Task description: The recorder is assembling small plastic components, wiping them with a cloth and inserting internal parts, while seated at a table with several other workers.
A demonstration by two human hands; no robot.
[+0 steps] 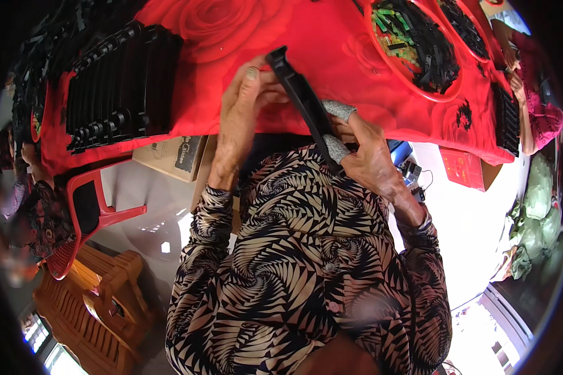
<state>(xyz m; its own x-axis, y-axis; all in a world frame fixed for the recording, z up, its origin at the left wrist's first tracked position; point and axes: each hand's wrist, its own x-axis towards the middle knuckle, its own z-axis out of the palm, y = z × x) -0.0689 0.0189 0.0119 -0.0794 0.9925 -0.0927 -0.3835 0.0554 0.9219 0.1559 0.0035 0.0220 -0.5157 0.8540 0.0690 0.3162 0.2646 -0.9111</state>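
Note:
A long black plastic strip-like part (306, 103) with a flared upper end is held at a slant over my lap, by the table edge. My right hand (366, 153) grips its lower half between thumb and fingers. Grey covers (339, 110) wrap that thumb and a fingertip. Beside the part's upper end is my left hand (241, 103), slightly blurred, its thumb raised away from the part. The left fingers reach toward the part's edge; whether they touch it I cannot tell.
A stack of similar black parts (122, 87) lies on the red cloth-covered table (231, 31) at left. A red-rimmed basket (441, 97) at the back right holds small black, green and yellow pieces. Other people sit at both sides. A red chair (81, 187) stands at left.

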